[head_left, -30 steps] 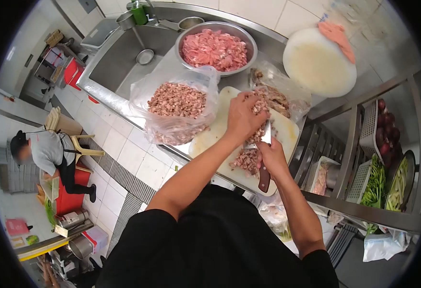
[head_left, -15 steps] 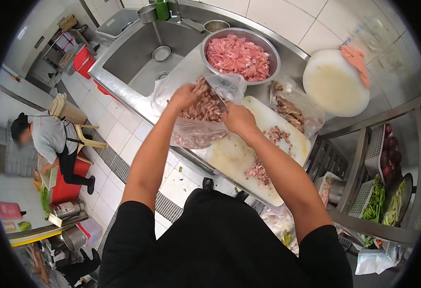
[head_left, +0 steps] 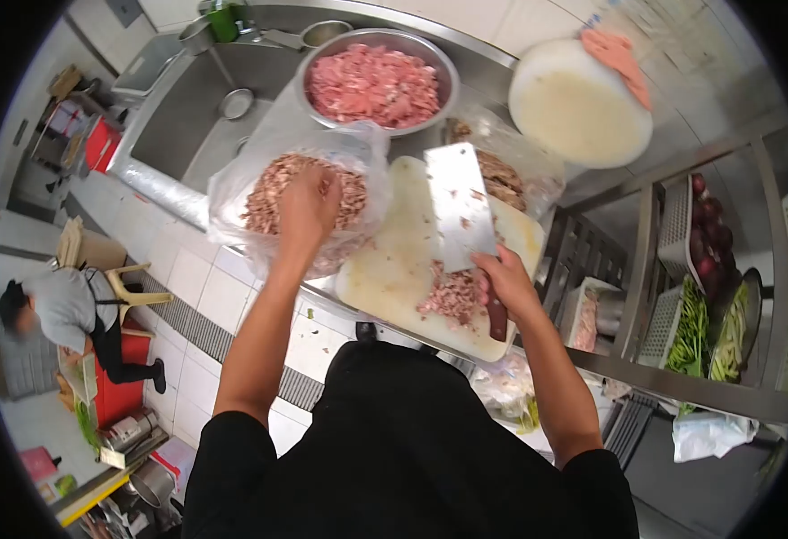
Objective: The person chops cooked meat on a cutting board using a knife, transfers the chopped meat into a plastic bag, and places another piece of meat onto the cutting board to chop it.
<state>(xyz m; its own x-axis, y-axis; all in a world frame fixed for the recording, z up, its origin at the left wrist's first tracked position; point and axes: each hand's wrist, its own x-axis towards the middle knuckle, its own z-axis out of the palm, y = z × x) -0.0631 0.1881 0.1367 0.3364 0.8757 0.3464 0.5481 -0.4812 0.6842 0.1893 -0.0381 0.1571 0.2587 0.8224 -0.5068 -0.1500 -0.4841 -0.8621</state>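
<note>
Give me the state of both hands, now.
Left hand: at the chopped meat in the plastic bag; grip cannot be told.
Right hand: closed, holding the cleaver.

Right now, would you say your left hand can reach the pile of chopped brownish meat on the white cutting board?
Probably yes: the pile has mostly bare board on its left, though the broad, brown-handled steel cleaver in the right hand is close by.

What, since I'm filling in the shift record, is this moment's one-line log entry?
left hand: at chopped meat in plastic bag | right hand: grips cleaver over cutting board | board: meat pile
</note>
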